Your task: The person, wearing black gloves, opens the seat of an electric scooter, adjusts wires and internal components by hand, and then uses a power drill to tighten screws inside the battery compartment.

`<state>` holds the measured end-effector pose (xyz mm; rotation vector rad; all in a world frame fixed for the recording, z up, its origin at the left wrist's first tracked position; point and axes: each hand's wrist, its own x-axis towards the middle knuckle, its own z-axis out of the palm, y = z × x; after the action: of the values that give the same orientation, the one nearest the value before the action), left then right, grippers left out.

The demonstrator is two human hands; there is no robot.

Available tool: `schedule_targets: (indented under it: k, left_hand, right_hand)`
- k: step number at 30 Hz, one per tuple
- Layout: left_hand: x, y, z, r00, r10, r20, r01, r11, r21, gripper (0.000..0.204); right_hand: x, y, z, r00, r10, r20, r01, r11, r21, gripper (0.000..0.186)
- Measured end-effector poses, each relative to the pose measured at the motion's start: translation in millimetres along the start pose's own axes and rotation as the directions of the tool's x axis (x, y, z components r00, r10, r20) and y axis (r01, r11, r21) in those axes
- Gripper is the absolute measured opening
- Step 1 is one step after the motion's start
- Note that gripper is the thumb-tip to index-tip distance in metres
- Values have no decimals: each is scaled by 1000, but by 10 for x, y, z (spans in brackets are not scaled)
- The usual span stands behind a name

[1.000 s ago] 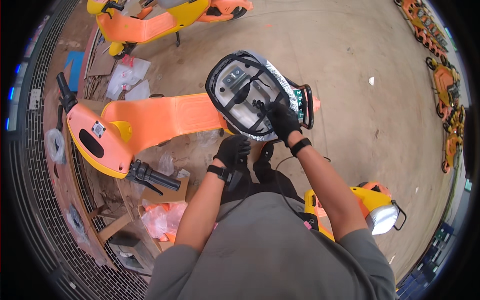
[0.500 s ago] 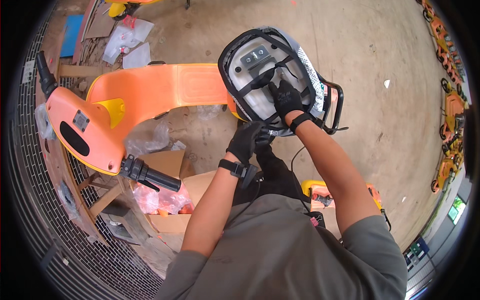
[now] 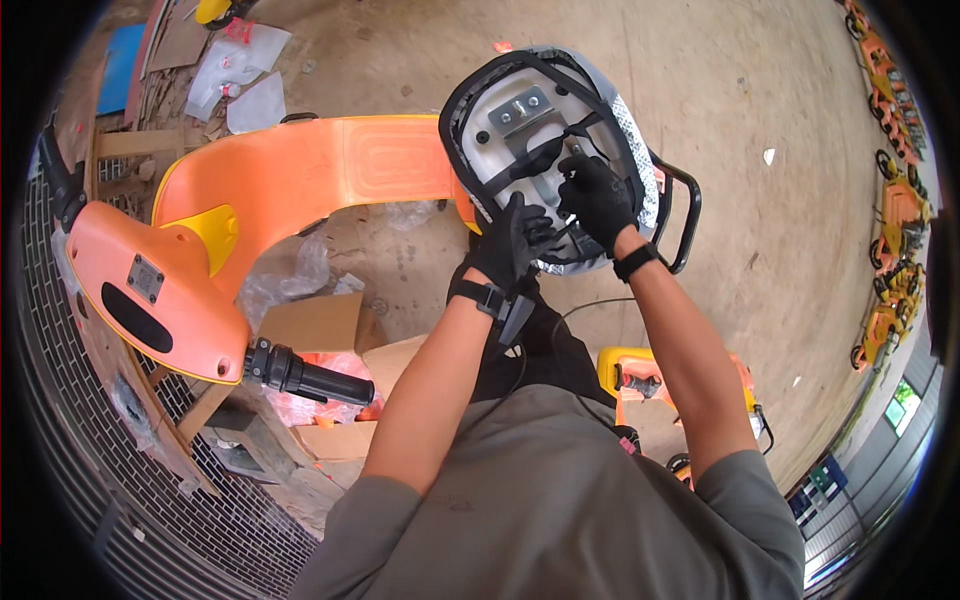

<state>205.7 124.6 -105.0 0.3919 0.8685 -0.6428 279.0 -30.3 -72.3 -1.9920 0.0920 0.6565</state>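
An upturned seat (image 3: pixel 520 100) with a pale underside, metal plate (image 3: pixel 522 110), black straps and black rim lies on the rear of an orange-and-yellow scooter (image 3: pixel 380 165). My right hand (image 3: pixel 598 200), black-gloved, has its fingers bent inside the seat's underside, near the straps; what they grip is hidden. Just lower and left, my left hand (image 3: pixel 505 245), also gloved, reaches over the seat's near edge with fingers curled by the black straps; what it holds is unclear.
The scooter's handlebar (image 3: pixel 310 375) is at left. An open cardboard box (image 3: pixel 310 320) with pink plastic sits below it. Another scooter (image 3: pixel 625 360) stands behind my right arm, a row of scooters (image 3: pixel 895 220) at far right. Plastic sheets (image 3: pixel 240 70) lie at back left.
My left hand has moved up onto the seat's near edge. My right hand moved up into the seat's underside, then slightly right, fingers still bent. The view has shifted.
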Motion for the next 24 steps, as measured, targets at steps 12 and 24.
schedule_targets:
  k: [12,24]
  left_hand:
    - [-272,-29,134,901,63,429,9,987,-163,45]
    - [-694,182,286,833,37,552,160,939,-304,54]
  right_hand:
    - [-1002,-482,139,946,-313,-81,316,948,29,49]
    - [-1312,-450,-26,941,-75,-331,142,973,184,31]
